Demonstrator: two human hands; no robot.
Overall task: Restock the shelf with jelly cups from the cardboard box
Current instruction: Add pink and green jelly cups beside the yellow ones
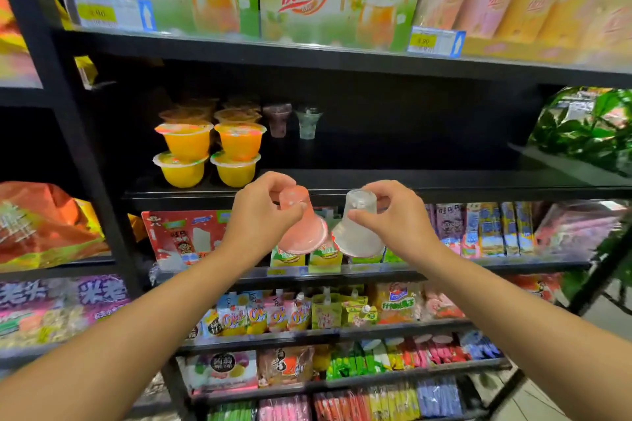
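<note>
While both cups hang short of the black metal shelf (410,181) front edge, I log: left hand (260,215) pinching pink translucent plastic jelly cup (301,225), right hand (396,215) pinching clear one (359,225), both inverted. Step: placement. Next, I judge: upright them, set beside stacked yellow jelly cups (208,154).

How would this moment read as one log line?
left hand: holds pink cup | right hand: holds clear cup | shelf: not yet reached
</note>
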